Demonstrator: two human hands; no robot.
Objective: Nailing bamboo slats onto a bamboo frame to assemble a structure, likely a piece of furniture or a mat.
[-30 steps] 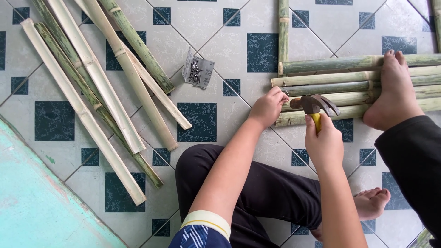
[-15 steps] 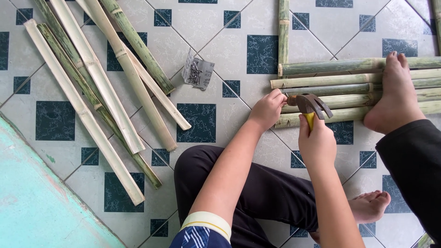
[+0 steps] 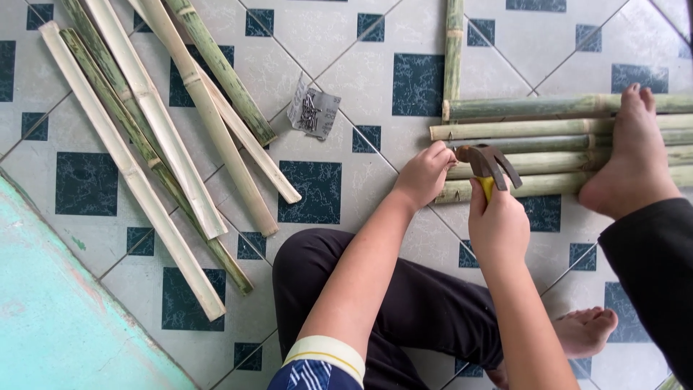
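Lowered hammer (image 3: 488,162) meets five bamboo slats (image 3: 548,144); two hands.

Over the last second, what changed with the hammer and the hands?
The hammer came down from its raised position towards the left hand at the ends of the bamboo strips. The right hand kept its grip on the handle. The left hand and the foot stayed on the strips.
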